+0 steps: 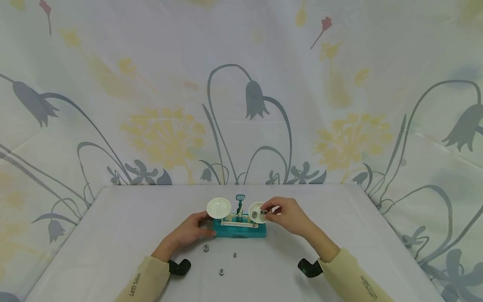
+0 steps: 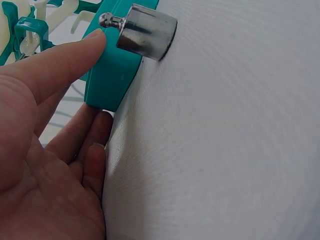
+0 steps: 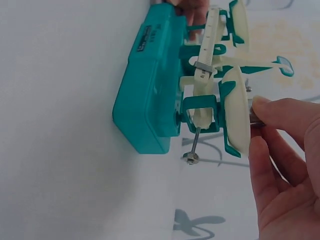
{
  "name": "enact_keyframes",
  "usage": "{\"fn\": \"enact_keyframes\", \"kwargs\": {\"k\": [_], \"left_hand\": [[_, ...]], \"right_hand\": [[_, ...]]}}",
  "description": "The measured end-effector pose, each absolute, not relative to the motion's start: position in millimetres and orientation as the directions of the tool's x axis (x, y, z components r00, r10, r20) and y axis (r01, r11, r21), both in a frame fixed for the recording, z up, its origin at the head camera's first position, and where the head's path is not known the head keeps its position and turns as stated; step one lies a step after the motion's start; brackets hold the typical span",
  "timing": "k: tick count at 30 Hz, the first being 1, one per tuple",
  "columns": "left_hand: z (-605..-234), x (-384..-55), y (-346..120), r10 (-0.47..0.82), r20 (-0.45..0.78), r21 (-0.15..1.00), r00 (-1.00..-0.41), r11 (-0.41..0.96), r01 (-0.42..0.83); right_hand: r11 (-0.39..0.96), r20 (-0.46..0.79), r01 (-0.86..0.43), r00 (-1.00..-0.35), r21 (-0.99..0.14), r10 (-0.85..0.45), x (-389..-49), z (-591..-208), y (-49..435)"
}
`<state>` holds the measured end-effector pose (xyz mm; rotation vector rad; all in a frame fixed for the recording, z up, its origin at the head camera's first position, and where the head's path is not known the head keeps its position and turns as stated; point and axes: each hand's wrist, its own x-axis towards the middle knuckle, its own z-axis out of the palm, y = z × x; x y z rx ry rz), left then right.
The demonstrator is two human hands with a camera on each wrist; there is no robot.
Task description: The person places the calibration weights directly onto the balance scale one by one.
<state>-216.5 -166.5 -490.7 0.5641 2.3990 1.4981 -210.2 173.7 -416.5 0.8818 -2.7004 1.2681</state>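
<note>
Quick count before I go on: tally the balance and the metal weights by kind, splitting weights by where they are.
Balance: 1
Weights on the table: 3
Weight in the pan near the right hand: 1
Weight pinched by the right hand: 1
Total: 6

The balance stands near the middle of the table's far edge, the left hand at its left end. One weight is in the right pan, another in the right hand there; three more lie before the balance.
</note>
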Motion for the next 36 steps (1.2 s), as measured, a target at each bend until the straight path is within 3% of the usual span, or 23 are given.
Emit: {"fn": "enact_keyframes", "kwargs": {"k": [16,36], "left_hand": [[-489.0,-215.7,-166.3,0.45,-0.006,0.895,-0.893,0.401,0.197],[-489.6,-215.3,-166.4,0.458,-0.004,0.9,-0.889,0.389,0.197]], "right_hand": [[0.55,0.24,-0.54,-0.817,-0.637,-0.524,-212.1,-413.2,167.3],[0.532,0.263,-0.516,-0.837,-0.672,-0.479,-208.3,-411.8,175.3]]}}
